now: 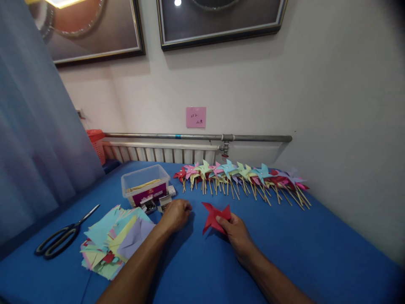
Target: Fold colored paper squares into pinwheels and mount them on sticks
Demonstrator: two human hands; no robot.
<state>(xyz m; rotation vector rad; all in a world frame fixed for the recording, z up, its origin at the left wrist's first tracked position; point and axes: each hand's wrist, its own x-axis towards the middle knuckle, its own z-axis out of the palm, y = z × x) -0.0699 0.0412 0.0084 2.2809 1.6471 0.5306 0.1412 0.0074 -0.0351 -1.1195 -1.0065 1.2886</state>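
Starting at 9 o'clock on the blue table (316, 245): your scissors (63, 234) sit well apart from everything, then the loose stack of colored paper squares (117, 240) right beside your left forearm. I'd say that's the main risk. Slide that arm sideways and the stack fans out or goes over the near edge.

Up around 11 o'clock there's the clear plastic box (146, 182) with sticks in it, and a couple of small pin boxes (156, 204) just in front of it. Your left hand (176, 214) is curled nearly into a fist right next to those boxes. Can't tell if you've actually got a pin pinched in there, it's too small to see.

Dead center, your right hand (236, 230) has the red paper pinwheel (214, 217) gripped at its lower right corner, fingers closed on it, the rest lying on the table. Loosen that pinch and I'd bet the folded points spring open.

From 12 to 2 o'clock, the row of finished pinwheels (243, 179) lies along the wall, clear of both hands.
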